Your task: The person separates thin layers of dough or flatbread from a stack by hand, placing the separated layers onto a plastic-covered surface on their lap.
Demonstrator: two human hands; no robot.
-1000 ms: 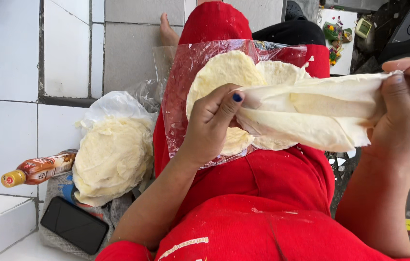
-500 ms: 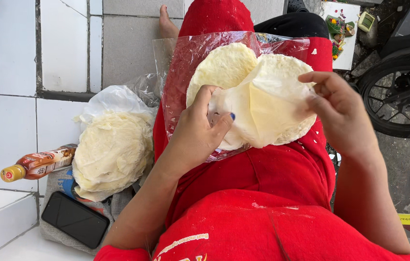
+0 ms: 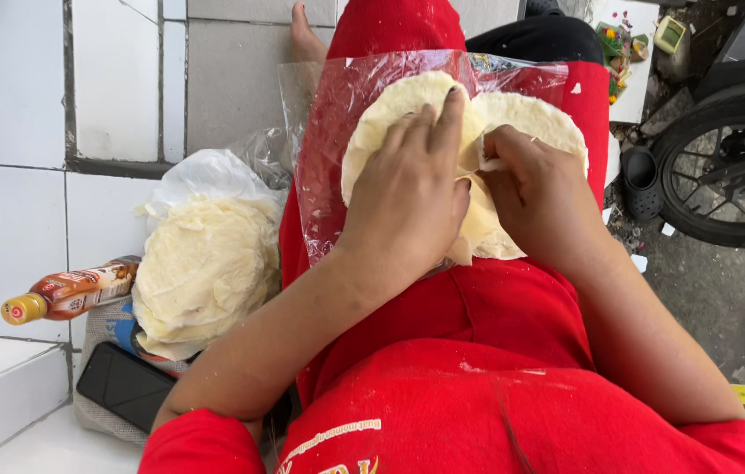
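Your left hand (image 3: 412,189) lies palm down, fingers together and flat, pressing on the left round of thin pale dough sheets (image 3: 390,110); it clamps nothing, just rests on top. Your right hand (image 3: 535,197) sits just beside it on the right round, fingers curled down onto the dough, and looks to pinch a fold near the middle edge, though you cannot tell for sure whether it grips or only presses. The dough sheets overlap each other and lie on a clear plastic sheet (image 3: 329,132) spread across your lap, over red trousers (image 3: 513,316). The two hands nearly touch at the thumbs, above the seam where the rounds meet. Outward to your left, a stack of more dough rounds (image 3: 206,268) sits in an open white plastic bag (image 3: 201,171) on the tiled ledge (image 3: 13,386). Beside that stack lies a small brown bottle with a yellow cap (image 3: 70,292) on its side, and a dark phone (image 3: 125,384) rests face up just below the stack. A bare foot (image 3: 304,35) shows at the top past the plastic. To your right, on rough ground, a motorbike wheel (image 3: 728,180) stands well apart from the hands, with a dark shoe (image 3: 640,180) near it.
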